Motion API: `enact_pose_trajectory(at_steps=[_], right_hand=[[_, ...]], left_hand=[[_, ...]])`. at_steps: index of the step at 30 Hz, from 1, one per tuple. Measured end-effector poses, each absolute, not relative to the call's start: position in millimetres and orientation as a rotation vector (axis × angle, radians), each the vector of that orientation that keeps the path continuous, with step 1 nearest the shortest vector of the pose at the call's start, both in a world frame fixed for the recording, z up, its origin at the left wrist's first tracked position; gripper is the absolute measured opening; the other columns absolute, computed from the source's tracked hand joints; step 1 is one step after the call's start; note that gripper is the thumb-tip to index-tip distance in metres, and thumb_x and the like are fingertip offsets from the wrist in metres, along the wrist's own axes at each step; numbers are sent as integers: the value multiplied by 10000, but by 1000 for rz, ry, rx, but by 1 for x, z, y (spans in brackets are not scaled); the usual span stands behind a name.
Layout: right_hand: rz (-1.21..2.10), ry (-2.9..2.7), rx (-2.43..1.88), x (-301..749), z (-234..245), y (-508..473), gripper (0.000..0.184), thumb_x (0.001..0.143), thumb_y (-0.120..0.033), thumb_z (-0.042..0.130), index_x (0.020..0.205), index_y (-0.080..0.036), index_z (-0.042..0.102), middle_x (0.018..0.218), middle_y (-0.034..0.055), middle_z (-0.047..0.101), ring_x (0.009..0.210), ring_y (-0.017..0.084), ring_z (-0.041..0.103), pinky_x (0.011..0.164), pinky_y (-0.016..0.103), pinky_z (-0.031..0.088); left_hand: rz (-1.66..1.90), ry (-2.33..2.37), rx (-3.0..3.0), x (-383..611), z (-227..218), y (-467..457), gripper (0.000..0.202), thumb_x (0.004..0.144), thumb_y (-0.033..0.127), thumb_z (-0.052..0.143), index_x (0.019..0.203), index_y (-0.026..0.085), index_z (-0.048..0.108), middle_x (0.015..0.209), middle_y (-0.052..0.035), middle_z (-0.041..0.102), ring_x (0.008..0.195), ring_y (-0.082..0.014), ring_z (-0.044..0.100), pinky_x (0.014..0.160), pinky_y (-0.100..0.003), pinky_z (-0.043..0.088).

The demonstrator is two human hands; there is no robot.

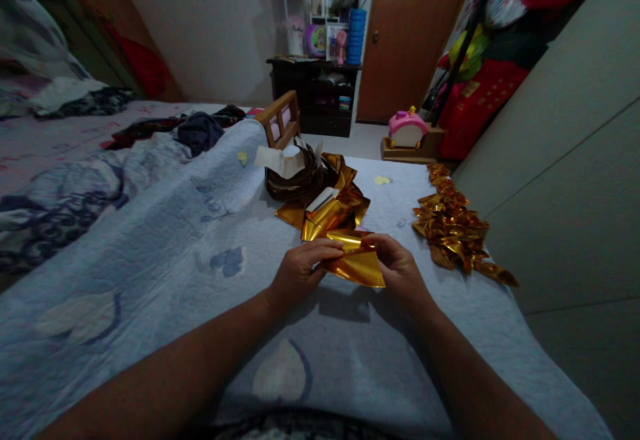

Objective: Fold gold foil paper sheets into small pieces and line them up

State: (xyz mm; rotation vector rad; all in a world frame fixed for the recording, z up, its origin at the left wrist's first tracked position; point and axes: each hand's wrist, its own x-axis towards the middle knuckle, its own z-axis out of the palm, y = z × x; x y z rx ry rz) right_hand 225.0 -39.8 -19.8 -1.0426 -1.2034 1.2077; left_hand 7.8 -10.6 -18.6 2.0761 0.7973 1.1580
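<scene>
Bare arms (200, 357) reach over the bed cover (165, 267); left hand (300, 270) and right hand (401, 270) pinch a half-rolled gold foil sheet (357, 268) mid-bed. Folded gold pieces (453, 227) at right look done; far gold sheets (333, 217) look unfolded.

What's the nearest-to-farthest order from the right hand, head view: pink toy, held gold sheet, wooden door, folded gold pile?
1. Held gold sheet: in the right hand.
2. Folded gold pile: to its right, on the bedspread.
3. Pink toy: ahead, past the bedspread's far edge.
4. Wooden door: farthest back, beyond the toy.
</scene>
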Motion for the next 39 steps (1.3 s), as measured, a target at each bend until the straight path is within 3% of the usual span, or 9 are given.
enact_pose_trajectory(at_steps=[2,6,10,17,21,24,29,33,39], right_hand=[[1287,-1166,-988,223,-18,-40,210,751,-287,771,942,-271,686,1200,37,666,1020,214,644,865,361,534],[1332,-1150,-996,224,-16,-41,210,750,-240,730,953,-274,689,1011,13,714,885,198,670,780,339,546],[1294,-1160,-1045,228,-17,-41,142,747,-212,690,883,-248,710,920,9,725,856,195,668,790,331,529],[1304,-1143,-1039,229,-20,-39,141,785,-350,761,858,-242,710,875,21,724,781,185,645,725,316,502],[1244,-1235,-1058,229,-17,-41,143,811,-360,745,876,-237,712,794,12,690,661,156,568,639,295,450],[1204,-1302,-1050,229,-15,-42,104,839,-329,708,882,-234,703,776,3,667,656,150,550,639,291,433],[1076,-1444,-1067,231,-18,-41,102,851,-243,655,935,-224,711,858,15,642,756,159,566,694,293,429],[939,-1573,-1083,232,-21,-41,173,840,-167,621,969,-224,720,789,-12,538,711,136,505,661,273,405],[970,-1626,-1079,229,-18,-45,360,851,-150,588,1194,-246,641,757,-40,455,669,124,469,631,260,403]], left_hand=[[1161,815,2089,7,-21,-10,272,877,102,596,1052,220,767,1160,-92,761,1063,-215,717,971,-365,556],[1175,826,2095,5,-22,-10,298,869,95,589,1069,228,764,1178,-84,755,1077,-216,715,982,-367,555],[1183,803,2088,6,-20,-10,266,893,116,590,1066,223,762,1159,-92,756,1076,-220,711,985,-363,544],[1053,789,2141,11,-26,-8,179,902,211,637,1035,215,756,1153,-107,691,1088,-230,655,972,-360,509],[890,685,2157,11,-23,-6,347,798,103,601,1113,191,713,1168,-118,641,1101,-249,617,954,-373,498],[744,582,2092,10,-16,-7,466,756,101,596,1209,190,660,1117,-106,652,1015,-240,613,846,-330,501],[526,461,1795,9,-11,-11,406,808,387,700,1132,149,647,992,-77,619,873,-211,577,776,-303,473],[411,335,1425,10,-16,-11,674,742,622,746,1200,149,603,1030,-88,610,943,-231,563,831,-330,472],[380,297,1161,11,-20,-10,738,716,628,784,1279,182,610,1130,-116,646,1046,-269,605,912,-346,474]])
